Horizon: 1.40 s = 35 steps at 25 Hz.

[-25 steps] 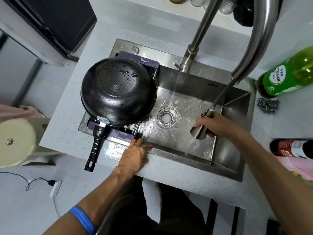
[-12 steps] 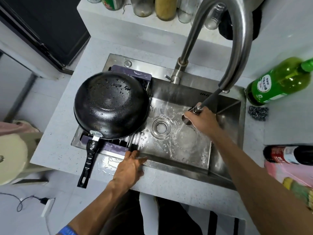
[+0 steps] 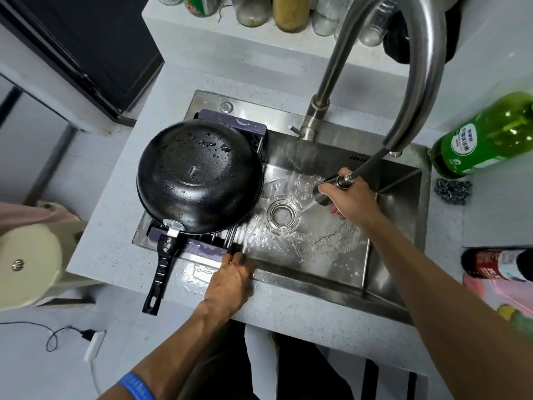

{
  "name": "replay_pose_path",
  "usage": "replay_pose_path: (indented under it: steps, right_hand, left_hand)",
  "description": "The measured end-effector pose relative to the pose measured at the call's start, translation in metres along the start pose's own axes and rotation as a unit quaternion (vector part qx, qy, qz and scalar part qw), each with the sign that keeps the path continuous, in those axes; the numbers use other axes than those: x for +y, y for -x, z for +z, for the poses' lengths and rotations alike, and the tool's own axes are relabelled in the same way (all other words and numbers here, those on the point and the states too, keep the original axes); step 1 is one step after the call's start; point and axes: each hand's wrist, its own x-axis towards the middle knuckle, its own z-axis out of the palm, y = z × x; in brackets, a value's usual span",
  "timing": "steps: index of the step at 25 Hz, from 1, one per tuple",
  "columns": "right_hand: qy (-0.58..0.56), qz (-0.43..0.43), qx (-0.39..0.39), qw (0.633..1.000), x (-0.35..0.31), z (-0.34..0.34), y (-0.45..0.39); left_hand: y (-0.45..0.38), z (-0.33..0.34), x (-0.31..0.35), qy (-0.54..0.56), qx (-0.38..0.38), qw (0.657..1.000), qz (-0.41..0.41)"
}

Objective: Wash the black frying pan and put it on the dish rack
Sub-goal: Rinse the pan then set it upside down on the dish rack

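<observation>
The black frying pan (image 3: 199, 177) lies upside down and wet on the purple dish rack (image 3: 230, 125) over the left part of the steel sink (image 3: 331, 267). Its black handle (image 3: 161, 272) sticks out over the counter's front edge. My left hand (image 3: 230, 281) rests on the sink's front rim beside the rack's end, with the fingertips at the rack's rods. My right hand (image 3: 350, 197) grips the pull-out spray head (image 3: 328, 189) of the faucet (image 3: 415, 67), and water streams from it toward the drain (image 3: 282, 213).
A green bottle (image 3: 484, 137) and a steel scourer (image 3: 452, 190) sit on the counter to the right of the sink. A dark red-labelled bottle (image 3: 496, 264) lies at the right edge. Jars line the shelf (image 3: 230, 44) behind the faucet. A cream lidded pot (image 3: 28, 264) is at the far left.
My right hand has carried the spray head from the sink's right side up and toward the drain, with water still running. The left hand and the pan have stayed where they were.
</observation>
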Motion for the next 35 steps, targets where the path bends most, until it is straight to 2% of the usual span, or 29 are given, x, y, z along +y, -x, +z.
replay_pose_path:
  steps: [23,29,32,35]
  right_hand:
    - [-0.057,-0.010,0.001,0.998,0.000,0.014,0.001]
    - [-0.031,-0.004,0.003,1.000,0.005,0.016,-0.003]
    - [-0.065,-0.026,-0.016,0.997,-0.001,0.013,-0.009]
    - [-0.073,-0.069,0.042,0.994,-0.002,0.004,-0.022]
  left_hand:
    - [-0.002,-0.006,0.002,-0.032,-0.019,0.999,0.006]
    - [-0.002,-0.007,0.003,-0.030,-0.023,0.999,0.008]
    - [0.001,-0.009,0.003,-0.035,-0.017,0.999,0.015]
    - [0.000,-0.005,-0.001,-0.045,-0.013,0.999,0.027]
